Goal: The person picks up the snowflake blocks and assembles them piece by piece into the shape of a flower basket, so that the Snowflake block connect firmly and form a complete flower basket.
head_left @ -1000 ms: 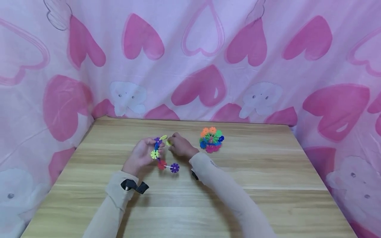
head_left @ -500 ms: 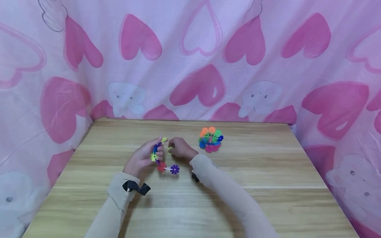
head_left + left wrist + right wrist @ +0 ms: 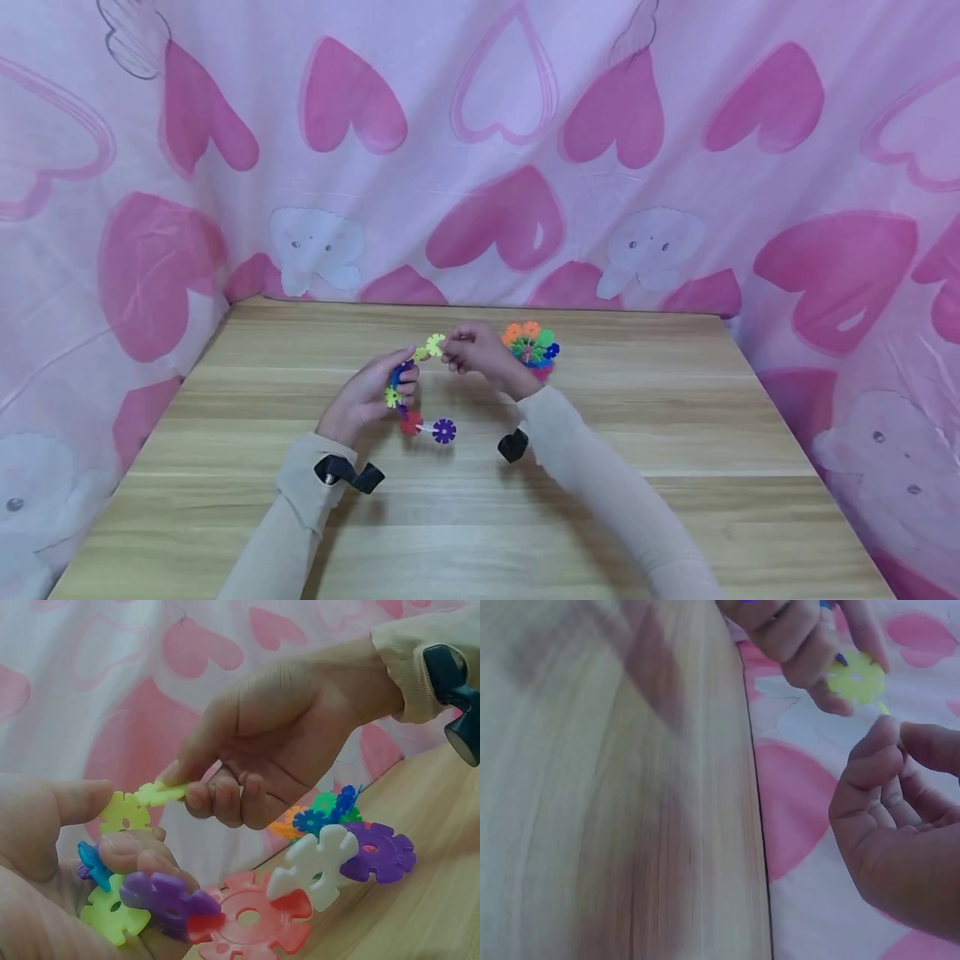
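Note:
My left hand (image 3: 366,396) holds a curved chain of plastic snowflake discs, with thumb and fingers on its upper part. A yellow disc (image 3: 124,814) forms the chain's top end. Lower down come blue, yellow and purple pieces, a red disc (image 3: 251,919), a white disc (image 3: 315,866) and a purple disc (image 3: 444,431) at the free end. Between thumb and forefinger, my right hand (image 3: 486,354) pinches another yellow disc (image 3: 435,344). Its edge meets the chain's top yellow disc; whether the slots are locked I cannot tell. My left fingers hide part of the chain.
A round, multicoloured cluster of joined snowflake discs (image 3: 531,343) stands on the wooden table (image 3: 645,400), partly behind my right hand. Behind the table hangs a pink heart-print cloth (image 3: 495,217). Black straps (image 3: 348,473) with small devices sit on both wrists.
My right hand has gone up and to the right with its yellow disc, which now meets the chain's top end instead of sitting below it. The left hand has barely shifted.

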### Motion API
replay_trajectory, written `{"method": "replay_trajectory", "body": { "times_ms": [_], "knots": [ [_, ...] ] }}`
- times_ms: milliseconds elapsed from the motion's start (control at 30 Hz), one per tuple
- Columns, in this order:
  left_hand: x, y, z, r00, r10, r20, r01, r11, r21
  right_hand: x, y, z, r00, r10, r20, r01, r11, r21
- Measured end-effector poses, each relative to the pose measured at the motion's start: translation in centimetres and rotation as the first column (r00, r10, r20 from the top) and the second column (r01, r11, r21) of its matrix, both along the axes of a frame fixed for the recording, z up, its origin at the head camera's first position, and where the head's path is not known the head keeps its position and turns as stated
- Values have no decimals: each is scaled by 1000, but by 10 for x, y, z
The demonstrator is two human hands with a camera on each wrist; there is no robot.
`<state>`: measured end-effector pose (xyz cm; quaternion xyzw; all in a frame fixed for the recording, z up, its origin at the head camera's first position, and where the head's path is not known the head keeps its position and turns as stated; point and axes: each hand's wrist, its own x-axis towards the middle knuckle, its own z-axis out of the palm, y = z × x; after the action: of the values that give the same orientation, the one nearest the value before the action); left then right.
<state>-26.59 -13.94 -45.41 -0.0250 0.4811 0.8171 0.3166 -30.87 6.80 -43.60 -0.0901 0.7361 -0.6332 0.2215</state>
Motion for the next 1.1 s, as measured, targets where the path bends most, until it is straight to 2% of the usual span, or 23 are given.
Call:
{"method": "replay_trajectory", "body": {
  "times_ms": [133,333,533,800,933,1100],
  "knots": [
    [0,4,1,1000,1,-17,-1,1000,-21,5,0,2,1000,9,29,-8,1000,-9],
    [2,8,1,999,-10,-38,10,1000,-11,7,-4,-1,995,-64,80,68,997,-43],
    [3,11,0,999,20,-41,-20,1000,-3,13,-9,-5,990,-99,96,106,991,-80],
    [2,15,8,997,57,-56,-58,998,-26,24,-20,-4,959,-203,198,245,945,-218],
    [-1,14,9,994,66,-82,-69,997,-36,24,-22,-3,959,-182,215,229,948,-219],
    [-2,12,7,993,37,-109,-43,998,-55,20,-19,-6,967,-117,224,165,964,-210]
  ]
}}
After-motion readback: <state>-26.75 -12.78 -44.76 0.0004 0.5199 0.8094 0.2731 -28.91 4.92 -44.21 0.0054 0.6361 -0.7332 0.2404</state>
